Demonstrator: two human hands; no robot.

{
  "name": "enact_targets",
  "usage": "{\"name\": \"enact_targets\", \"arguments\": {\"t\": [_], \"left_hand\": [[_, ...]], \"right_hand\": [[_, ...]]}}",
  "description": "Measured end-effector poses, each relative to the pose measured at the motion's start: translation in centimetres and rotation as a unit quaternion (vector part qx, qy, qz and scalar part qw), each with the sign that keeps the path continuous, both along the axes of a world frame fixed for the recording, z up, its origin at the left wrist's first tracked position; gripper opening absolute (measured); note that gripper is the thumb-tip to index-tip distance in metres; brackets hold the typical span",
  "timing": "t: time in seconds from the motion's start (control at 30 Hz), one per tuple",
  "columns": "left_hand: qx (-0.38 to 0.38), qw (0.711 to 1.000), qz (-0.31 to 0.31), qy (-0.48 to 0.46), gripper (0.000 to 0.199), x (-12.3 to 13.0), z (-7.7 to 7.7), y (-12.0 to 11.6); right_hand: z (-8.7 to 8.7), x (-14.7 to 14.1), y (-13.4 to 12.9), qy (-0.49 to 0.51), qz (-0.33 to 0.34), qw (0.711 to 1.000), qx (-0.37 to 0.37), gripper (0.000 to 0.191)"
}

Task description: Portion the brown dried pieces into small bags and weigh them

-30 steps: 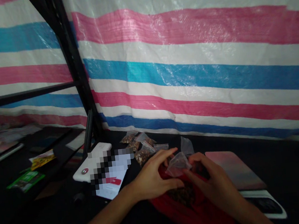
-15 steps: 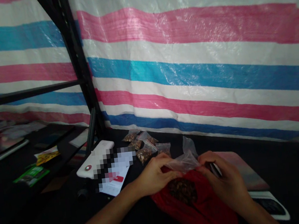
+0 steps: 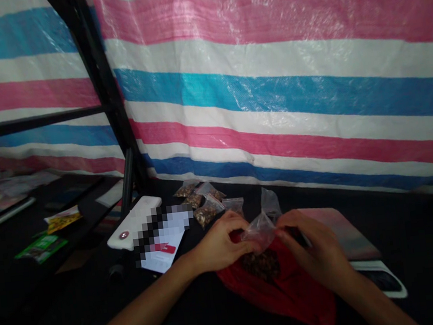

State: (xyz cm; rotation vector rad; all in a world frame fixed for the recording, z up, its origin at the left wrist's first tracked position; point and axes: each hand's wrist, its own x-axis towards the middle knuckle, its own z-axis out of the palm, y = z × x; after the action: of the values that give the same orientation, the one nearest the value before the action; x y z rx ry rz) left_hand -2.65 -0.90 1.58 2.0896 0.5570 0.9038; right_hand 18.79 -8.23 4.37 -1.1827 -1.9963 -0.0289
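Observation:
My left hand (image 3: 223, 242) pinches the left side of a small clear plastic bag (image 3: 261, 229). The fingers of my right hand (image 3: 316, 250) are closed on the bag's right edge. Partly hidden behind that hand's fingers is a small pale object I cannot make out. Right below both hands lies an open red plastic bag (image 3: 302, 299) holding loose brown dried bits (image 3: 262, 265). Beyond my left hand, several small clear bags filled with brown bits (image 3: 206, 211) lie together on the black table (image 3: 202, 310).
A white power bank (image 3: 135, 223) and a lit phone (image 3: 166, 249) lie on the left. Right of my hands is a white digital scale (image 3: 396, 283) with a flat pinkish plate (image 3: 341, 231). Green (image 3: 42, 248) and yellow packets (image 3: 63, 220) lie far left, near a black frame post (image 3: 99, 76).
Both hands stay on the clear bag, and its film now bunches more between them. The whole view has shifted slightly, with things sitting higher and further left.

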Motion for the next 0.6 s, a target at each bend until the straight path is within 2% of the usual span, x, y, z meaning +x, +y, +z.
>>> {"name": "enact_targets", "arguments": {"t": [0.1, 0.2, 0.3, 0.37, 0.4, 0.5, 0.6], "left_hand": [[-0.023, 1.0, 0.017, -0.005, 0.023, 0.1, -0.3, 0.1], [-0.008, 0.999, 0.041, -0.012, 0.04, -0.1, -0.4, 0.5], [0.044, 0.989, 0.137, 0.016, 0.029, -0.4, -0.6, 1.2], [0.084, 0.97, 0.212, 0.078, 0.032, -0.6, -1.0, 1.6], [0.103, 0.961, 0.231, 0.115, 0.03, -0.7, -1.2, 1.7], [0.131, 0.946, 0.227, 0.19, 0.037, -0.9, -1.9, 1.9], [0.13, 0.943, 0.22, 0.211, 0.034, -0.9, -2.0, 1.8]], "right_hand": [[-0.2, 0.1, 0.0, -0.005, -0.009, 1.0, -0.001, 0.013], [-0.4, 0.4, 0.1, 0.006, -0.057, 0.998, 0.034, 0.009], [-0.2, 0.7, 0.3, -0.006, -0.11, 0.991, 0.069, 0.007], [-0.1, 0.9, 0.5, -0.036, -0.14, 0.987, 0.076, 0.006], [-0.1, 1.0, 0.7, -0.053, -0.154, 0.984, 0.074, 0.007], [-0.4, 1.5, 1.3, -0.104, -0.176, 0.978, 0.052, 0.01], [-0.9, 1.9, 1.7, -0.157, -0.164, 0.974, 0.021, 0.016]]}}
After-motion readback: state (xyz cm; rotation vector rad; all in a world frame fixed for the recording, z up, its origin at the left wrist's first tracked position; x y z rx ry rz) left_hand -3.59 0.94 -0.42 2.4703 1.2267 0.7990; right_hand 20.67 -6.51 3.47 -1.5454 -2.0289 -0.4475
